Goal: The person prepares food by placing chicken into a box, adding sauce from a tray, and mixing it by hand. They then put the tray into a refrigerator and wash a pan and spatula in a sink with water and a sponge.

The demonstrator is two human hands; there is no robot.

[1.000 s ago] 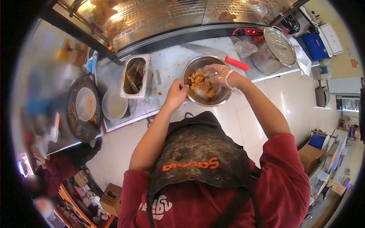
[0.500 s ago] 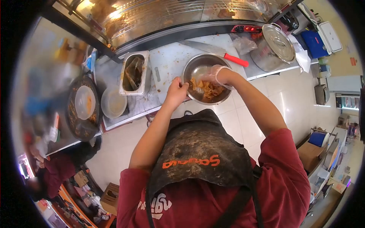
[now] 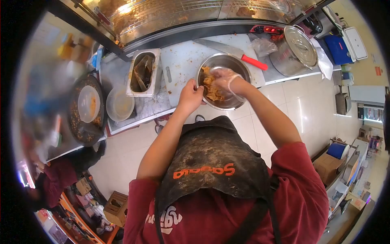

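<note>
A round steel mixing bowl [image 3: 239, 65] sits at the front edge of the cutting board, holding orange-brown, coated-looking food pieces [image 3: 210, 86]. My left hand [image 3: 191, 96] grips the bowl's left rim, thumb on the edge and fingers underneath. Inside the bowl, my right hand [image 3: 224, 80] wears a clear plastic glove, its fingers curled against the food, fingertips partly hidden. Behind the bowl lies a large knife with a red handle [image 3: 254, 62], its blade resting across the white cutting board [image 3: 178, 61].
Left of the board stands a steel container [image 3: 156, 75] with dark, flat pieces inside. Farther left are a translucent bowl [image 3: 120, 105] and a dark round pan [image 3: 73, 118]. A lidded steel pot [image 3: 284, 61] stands at right, below a glass display case [image 3: 178, 18]. Another person [image 3: 61, 179] is at lower left.
My right hand has shifted up and left inside the bowl. The food pieces have moved from the bowl's front to its left side. My left hand still holds the rim.
</note>
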